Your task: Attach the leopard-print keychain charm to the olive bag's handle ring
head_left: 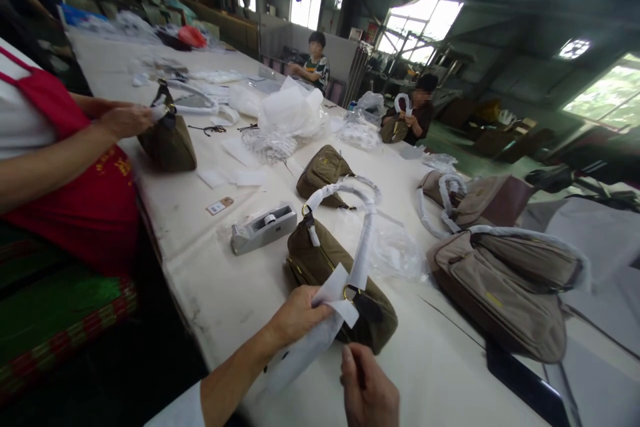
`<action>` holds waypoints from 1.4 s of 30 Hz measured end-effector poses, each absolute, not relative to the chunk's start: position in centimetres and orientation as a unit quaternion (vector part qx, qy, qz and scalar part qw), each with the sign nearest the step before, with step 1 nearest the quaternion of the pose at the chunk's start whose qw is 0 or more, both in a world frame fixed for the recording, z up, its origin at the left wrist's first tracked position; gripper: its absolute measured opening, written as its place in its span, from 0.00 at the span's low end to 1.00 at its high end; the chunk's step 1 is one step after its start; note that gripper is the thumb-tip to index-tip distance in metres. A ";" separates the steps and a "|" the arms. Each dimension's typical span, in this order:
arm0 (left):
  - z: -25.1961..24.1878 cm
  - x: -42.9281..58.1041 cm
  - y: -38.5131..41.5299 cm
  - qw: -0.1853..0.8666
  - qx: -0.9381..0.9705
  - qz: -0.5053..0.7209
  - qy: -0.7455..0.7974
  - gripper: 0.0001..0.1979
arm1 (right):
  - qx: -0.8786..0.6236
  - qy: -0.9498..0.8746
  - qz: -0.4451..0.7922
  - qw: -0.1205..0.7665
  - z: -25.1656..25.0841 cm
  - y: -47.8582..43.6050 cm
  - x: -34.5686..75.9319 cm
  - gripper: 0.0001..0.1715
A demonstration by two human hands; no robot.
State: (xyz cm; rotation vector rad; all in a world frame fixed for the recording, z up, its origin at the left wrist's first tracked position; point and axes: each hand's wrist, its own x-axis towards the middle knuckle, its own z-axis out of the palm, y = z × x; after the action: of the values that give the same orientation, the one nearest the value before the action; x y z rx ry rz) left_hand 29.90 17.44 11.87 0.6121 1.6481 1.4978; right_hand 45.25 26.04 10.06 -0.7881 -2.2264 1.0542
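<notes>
Olive bag (323,248), partly hidden; left fingers (314,312) clamp white paper (332,287); right fingers (369,365), can't tell.

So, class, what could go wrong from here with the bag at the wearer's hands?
The white paper pinched in the left hand, beside the wrapped handle of the olive bag, might crease or tear. The tape dispenser sits close beside the bag, so turning the bag could knock it.

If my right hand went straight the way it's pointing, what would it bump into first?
Probably the olive handbag, at its near end, just beyond the curled right hand. With one view, I can't tell how deep the gap is.
</notes>
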 end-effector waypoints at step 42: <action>9.6 31.8 13.5 0.508 0.134 0.623 0.579 0.20 | -0.364 -0.325 0.860 0.152 9.8 26.8 39.3 0.35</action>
State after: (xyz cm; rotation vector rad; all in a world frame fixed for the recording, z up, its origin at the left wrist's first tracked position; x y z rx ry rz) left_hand 31.79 13.51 9.56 0.3238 1.3966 1.5029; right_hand 39.29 26.82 9.84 -1.0439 -0.9325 2.4664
